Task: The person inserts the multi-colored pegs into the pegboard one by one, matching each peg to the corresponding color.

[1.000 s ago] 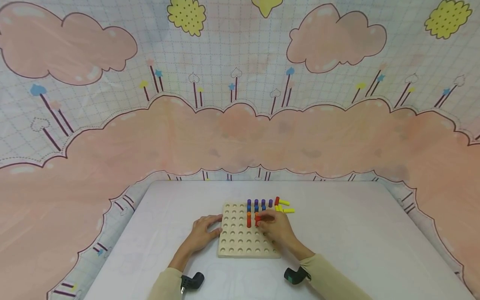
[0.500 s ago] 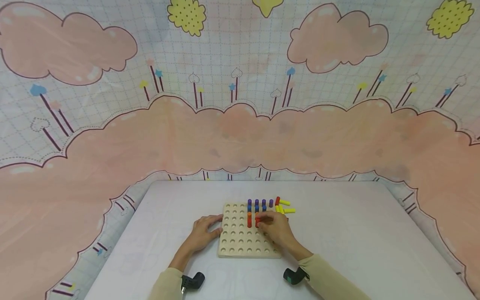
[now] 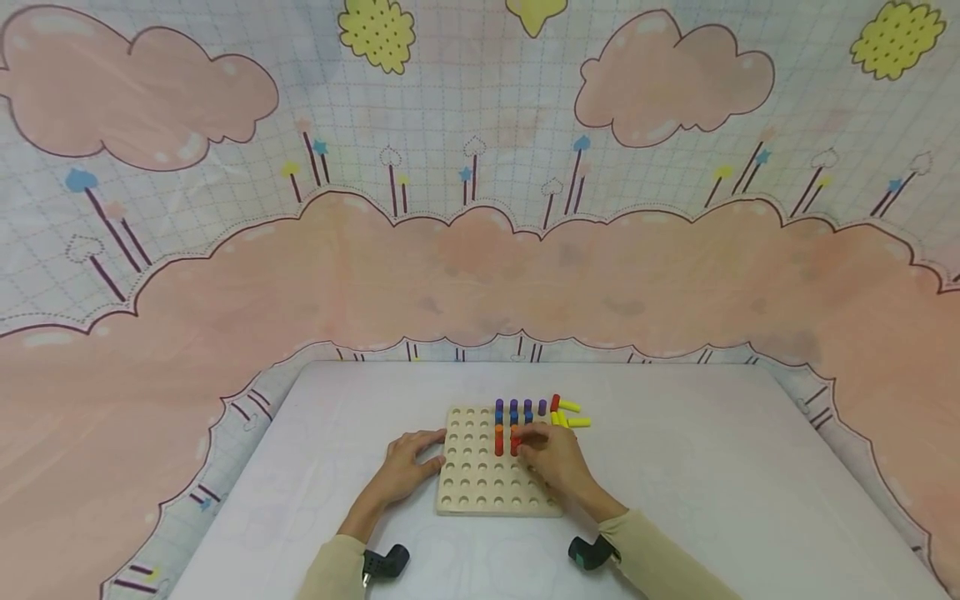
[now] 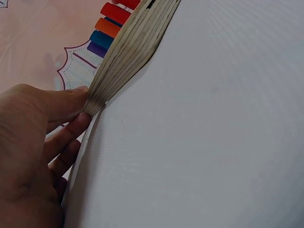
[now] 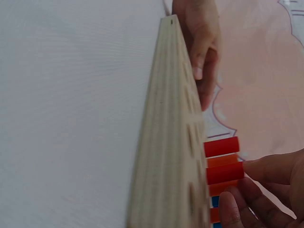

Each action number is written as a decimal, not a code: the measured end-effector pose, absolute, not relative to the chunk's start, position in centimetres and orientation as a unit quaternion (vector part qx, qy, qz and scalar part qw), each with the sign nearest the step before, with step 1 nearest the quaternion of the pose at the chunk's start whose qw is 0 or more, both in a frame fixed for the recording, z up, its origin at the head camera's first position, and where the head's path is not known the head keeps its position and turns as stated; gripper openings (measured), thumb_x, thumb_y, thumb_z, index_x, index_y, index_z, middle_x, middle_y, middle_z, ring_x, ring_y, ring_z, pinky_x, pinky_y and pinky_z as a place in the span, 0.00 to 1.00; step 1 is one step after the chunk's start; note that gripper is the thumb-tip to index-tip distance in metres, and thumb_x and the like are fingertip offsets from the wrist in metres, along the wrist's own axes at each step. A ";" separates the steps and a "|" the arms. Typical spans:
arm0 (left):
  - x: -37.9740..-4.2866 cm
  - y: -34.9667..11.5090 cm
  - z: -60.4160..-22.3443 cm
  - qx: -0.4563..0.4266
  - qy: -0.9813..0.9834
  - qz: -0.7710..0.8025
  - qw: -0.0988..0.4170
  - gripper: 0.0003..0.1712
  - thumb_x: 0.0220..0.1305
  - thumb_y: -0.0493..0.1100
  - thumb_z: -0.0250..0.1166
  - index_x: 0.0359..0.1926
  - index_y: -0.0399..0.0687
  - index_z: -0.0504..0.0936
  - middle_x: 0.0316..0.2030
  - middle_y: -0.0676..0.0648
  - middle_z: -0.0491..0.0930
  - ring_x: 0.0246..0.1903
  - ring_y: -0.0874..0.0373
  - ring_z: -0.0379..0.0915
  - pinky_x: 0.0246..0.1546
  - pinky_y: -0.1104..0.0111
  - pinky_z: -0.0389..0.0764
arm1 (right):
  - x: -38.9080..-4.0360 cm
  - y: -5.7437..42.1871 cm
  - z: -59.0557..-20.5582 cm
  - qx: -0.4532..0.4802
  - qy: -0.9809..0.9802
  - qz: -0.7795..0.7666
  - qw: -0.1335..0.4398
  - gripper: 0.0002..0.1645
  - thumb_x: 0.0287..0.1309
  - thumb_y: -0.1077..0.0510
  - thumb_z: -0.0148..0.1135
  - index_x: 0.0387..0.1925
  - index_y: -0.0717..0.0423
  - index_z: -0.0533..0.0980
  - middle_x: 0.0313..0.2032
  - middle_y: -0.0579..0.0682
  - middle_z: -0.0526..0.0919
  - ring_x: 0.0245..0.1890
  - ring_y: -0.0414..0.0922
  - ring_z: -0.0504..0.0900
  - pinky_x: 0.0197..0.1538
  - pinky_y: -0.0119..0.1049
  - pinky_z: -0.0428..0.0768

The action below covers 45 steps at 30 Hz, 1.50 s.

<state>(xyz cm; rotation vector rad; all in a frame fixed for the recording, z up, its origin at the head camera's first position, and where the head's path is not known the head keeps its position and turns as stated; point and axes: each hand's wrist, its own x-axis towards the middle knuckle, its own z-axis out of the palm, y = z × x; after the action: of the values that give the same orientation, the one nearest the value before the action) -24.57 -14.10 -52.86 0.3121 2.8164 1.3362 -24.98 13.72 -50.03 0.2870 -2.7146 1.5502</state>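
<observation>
The right hand (image 3: 558, 458) reaches in from the right side of a square, pale layered-wood pegboard (image 3: 498, 513), wrist low by its right near corner and forearm angled back toward the person. Its thumb and fingers bend together at the outer end of a red cylindrical peg (image 5: 225, 174), grasping it; the peg stands upright on the pegboard, right of a matching red peg (image 3: 499, 443), though how deep it sits cannot be told. The left hand (image 3: 407, 464) lies against the pegboard's left side, back of the hand arched, fingers and thumb loosely spread with their tips touching the edge, clenching nothing. On the pegboard, beyond the red pair, stand orange pegs (image 5: 221, 160), then blue cylindrical pegs (image 3: 499, 418) and a back row of purple cylindrical pegs (image 3: 528, 406). Just off the pegboard's right far corner, yellow cylindrical pegs (image 3: 579, 422) lie on the white worktop (image 3: 675, 467) near one loose red peg (image 3: 556, 403).
</observation>
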 end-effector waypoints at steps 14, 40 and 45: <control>-24.5 -14.1 -53.0 0.100 0.901 0.422 0.002 0.26 0.64 0.43 0.66 0.63 0.49 0.76 0.60 0.49 0.79 0.65 0.47 0.64 0.70 0.48 0.46 | -24.4 15.2 -47.0 0.088 -0.871 0.479 0.068 0.10 0.56 0.62 0.70 0.41 0.53 0.84 0.38 0.46 0.86 0.41 0.43 0.82 0.45 0.32 0.83; -24.3 -14.0 -53.1 0.101 0.903 0.417 0.003 0.26 0.64 0.43 0.66 0.63 0.49 0.76 0.60 0.48 0.79 0.65 0.47 0.64 0.70 0.48 0.47 | -24.6 19.7 -46.8 0.049 -0.879 0.468 0.076 0.13 0.59 0.61 0.67 0.47 0.56 0.82 0.44 0.50 0.86 0.47 0.47 0.82 0.49 0.37 0.82; -24.5 -14.1 -53.1 0.108 0.903 0.416 -0.004 0.26 0.64 0.43 0.65 0.63 0.48 0.76 0.60 0.49 0.79 0.64 0.47 0.64 0.70 0.49 0.47 | -25.3 20.4 -47.5 0.051 -0.879 0.466 0.085 0.12 0.58 0.62 0.68 0.45 0.55 0.83 0.43 0.50 0.87 0.46 0.47 0.82 0.47 0.35 0.82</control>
<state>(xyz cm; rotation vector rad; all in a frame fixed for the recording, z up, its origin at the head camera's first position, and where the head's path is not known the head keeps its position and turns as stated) -24.52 -14.06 -53.08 0.3404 2.8430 1.3117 -25.27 20.38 -47.46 0.1525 -2.6221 1.3911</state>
